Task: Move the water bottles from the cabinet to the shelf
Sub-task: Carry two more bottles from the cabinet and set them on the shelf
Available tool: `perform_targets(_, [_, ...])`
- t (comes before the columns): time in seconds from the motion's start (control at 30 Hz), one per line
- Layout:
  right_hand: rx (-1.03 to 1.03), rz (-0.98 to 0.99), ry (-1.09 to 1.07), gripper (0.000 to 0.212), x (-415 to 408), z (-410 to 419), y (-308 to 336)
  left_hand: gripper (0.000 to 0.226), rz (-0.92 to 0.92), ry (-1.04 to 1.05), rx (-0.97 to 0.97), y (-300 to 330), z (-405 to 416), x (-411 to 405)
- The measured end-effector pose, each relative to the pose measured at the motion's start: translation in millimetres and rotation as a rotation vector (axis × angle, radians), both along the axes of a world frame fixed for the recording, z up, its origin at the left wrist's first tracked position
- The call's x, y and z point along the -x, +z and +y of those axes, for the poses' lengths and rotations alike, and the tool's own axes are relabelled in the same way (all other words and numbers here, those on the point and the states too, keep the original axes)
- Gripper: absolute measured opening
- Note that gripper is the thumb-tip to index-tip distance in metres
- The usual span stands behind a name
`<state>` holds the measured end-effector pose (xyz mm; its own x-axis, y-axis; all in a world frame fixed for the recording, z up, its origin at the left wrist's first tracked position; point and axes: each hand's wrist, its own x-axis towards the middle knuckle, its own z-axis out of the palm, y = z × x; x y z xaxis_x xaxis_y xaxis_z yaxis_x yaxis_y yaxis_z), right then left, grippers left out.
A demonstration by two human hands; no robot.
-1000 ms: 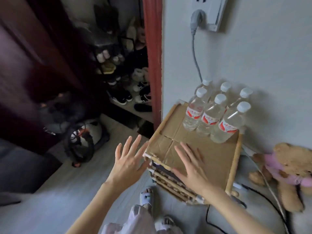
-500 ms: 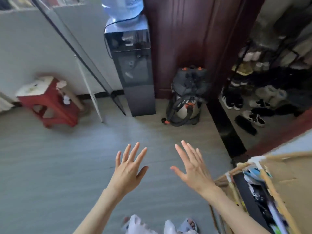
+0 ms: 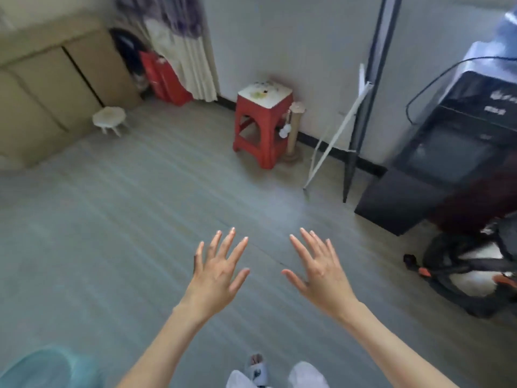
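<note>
My left hand (image 3: 219, 268) and my right hand (image 3: 319, 268) are stretched out side by side over the grey floor, fingers spread and straight, holding nothing. No water bottle and no shelf is in view. A tan cabinet-like unit (image 3: 47, 88) stands at the far left, its fronts closed.
A red plastic stool (image 3: 261, 127) stands by the back wall, a small white stool (image 3: 109, 119) to its left. A water dispenser (image 3: 458, 130) is at the right, a vacuum cleaner (image 3: 472, 271) below it. A dark metal post (image 3: 363, 107) and a white pole lean at the wall.
The view has swung left, away from the shelf with its bottles, past the dispenser, to the stools and the tan unit. Both hands stay spread and empty in front of me.
</note>
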<state>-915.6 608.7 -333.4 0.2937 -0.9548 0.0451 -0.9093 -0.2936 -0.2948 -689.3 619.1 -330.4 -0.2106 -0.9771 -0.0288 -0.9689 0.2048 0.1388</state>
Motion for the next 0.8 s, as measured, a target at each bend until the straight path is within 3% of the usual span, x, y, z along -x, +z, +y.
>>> perform_targets(0.23, [-0.072,0.029,0.244,0.068,-107,-117,-11,0.056,0.018,0.283,-0.068,-21,-46,-94])
perform_targets(0.47, [-0.085,-0.014,0.409,0.072,-213,-269,-7,0.055,0.056,0.517,-0.032,-21,-157,-183])
perform_targets(0.8, [-0.130,-0.026,0.651,0.061,-363,-445,-3,0.052,0.154,0.783,0.012,-14,-282,-291])
